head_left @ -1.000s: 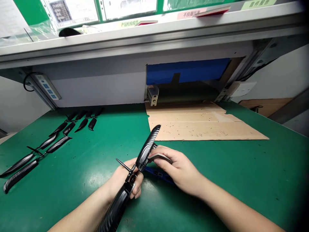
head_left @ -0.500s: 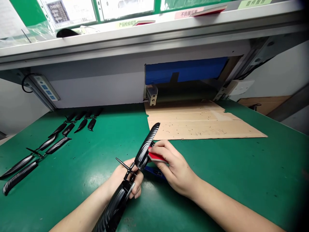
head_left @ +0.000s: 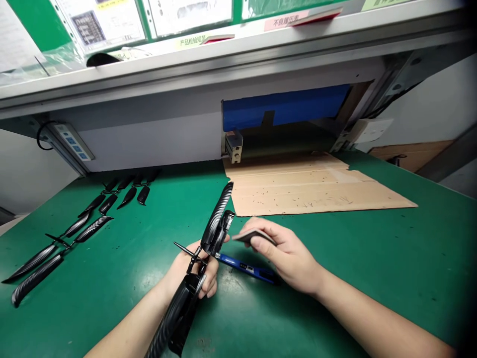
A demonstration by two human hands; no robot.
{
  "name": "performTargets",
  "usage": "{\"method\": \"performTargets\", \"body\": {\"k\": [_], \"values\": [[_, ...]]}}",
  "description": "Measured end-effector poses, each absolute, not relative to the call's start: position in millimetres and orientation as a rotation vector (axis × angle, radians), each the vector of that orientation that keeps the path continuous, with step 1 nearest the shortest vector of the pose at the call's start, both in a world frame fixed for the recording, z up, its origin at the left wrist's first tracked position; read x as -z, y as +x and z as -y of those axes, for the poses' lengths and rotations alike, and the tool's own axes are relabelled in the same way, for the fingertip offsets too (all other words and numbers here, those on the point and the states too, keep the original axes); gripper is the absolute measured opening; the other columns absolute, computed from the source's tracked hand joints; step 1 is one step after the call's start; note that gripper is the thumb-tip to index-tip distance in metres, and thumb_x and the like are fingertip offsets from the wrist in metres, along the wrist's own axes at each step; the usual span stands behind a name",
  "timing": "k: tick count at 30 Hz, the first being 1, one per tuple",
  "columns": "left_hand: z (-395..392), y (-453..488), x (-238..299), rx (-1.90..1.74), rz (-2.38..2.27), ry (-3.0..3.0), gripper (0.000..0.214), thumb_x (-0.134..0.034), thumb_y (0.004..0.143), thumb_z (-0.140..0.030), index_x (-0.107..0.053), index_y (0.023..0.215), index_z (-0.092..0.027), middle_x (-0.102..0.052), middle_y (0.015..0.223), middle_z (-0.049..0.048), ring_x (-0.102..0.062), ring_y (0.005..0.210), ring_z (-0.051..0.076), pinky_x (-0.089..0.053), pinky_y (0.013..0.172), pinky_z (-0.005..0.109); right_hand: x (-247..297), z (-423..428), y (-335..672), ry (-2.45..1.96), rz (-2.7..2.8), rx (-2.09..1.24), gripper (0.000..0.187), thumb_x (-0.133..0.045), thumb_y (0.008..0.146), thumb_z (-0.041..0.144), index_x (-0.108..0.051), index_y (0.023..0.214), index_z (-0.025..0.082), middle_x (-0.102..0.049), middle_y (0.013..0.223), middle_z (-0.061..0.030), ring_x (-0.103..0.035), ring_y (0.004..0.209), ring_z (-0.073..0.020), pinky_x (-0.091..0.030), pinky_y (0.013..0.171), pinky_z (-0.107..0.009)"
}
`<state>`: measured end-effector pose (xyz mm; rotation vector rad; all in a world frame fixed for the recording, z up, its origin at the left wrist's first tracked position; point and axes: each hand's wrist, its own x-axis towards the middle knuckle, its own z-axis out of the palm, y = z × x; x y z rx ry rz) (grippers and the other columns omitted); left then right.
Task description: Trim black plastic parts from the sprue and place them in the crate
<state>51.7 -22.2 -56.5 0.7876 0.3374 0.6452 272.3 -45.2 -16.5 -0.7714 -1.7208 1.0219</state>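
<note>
My left hand (head_left: 209, 278) is closed around the middle of a glossy black moulded part (head_left: 219, 214) with long curved, ribbed blades joined by thin runners. It slants from the bottom edge up toward the cardboard. My right hand (head_left: 290, 253) pinches a thin sanding pad (head_left: 253, 235) between thumb and fingers, its grey face showing, a little to the right of the moulded part and apart from it. Below both, on the green table, lies a slim blue pen-like tool (head_left: 242, 266) with a dark end; the moulded part and left hand hide its near tip.
Several similar black moulded parts (head_left: 89, 229) lie at the left of the green table (head_left: 149, 238). A flattened cardboard sheet (head_left: 283, 194) lies at the back, before an opening with a blue flap (head_left: 290, 109). A metal-edged shelf (head_left: 186, 64) overhangs the back; a power strip (head_left: 74, 142) is at left.
My right hand has drawn the sanding pad back rightward off the moulded part and tilted it, from red side to grey side showing. The part has shifted slightly left, uncovering more of the blue tool.
</note>
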Motion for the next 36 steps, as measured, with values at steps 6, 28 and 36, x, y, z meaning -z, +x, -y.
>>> {"method": "performTargets", "body": {"k": [6,28,36], "values": [[31,58,58,-0.611,-0.401,0.798,0.040,-0.049,0.093,-0.040,-0.055,0.121,-0.013,-0.049,0.042,-0.0023,-0.040,0.028,0.012,-0.040,0.039,0.023,31,46,267,-0.821,1.877,-0.535,0.024,-0.047,0.097,0.021,-0.056,0.120,0.021,-0.054,0.106,-0.0086,-0.054,0.096,-0.0210,-0.047,0.084,-0.034],[37,61,62,-0.635,-0.312,0.756,0.028,-0.044,0.095,-0.034,-0.063,0.092,-0.014,-0.049,0.043,-0.0008,-0.041,0.029,0.010,-0.042,0.040,0.021,30,51,257,-0.824,1.798,-0.626,0.024,-0.047,0.099,0.021,-0.059,0.120,0.020,-0.053,0.108,-0.0078,-0.054,0.097,-0.0190,-0.046,0.084,-0.031],[35,61,62,-0.631,-0.354,0.793,0.043,-0.048,0.094,-0.036,-0.048,0.131,-0.014,-0.049,0.044,-0.0027,-0.040,0.029,0.010,-0.041,0.041,0.021,3,38,297,-0.726,1.970,-1.084,0.023,-0.053,0.096,0.033,-0.068,0.093,0.017,-0.061,0.089,-0.0032,-0.059,0.080,-0.0159,-0.047,0.073,-0.025]]}}
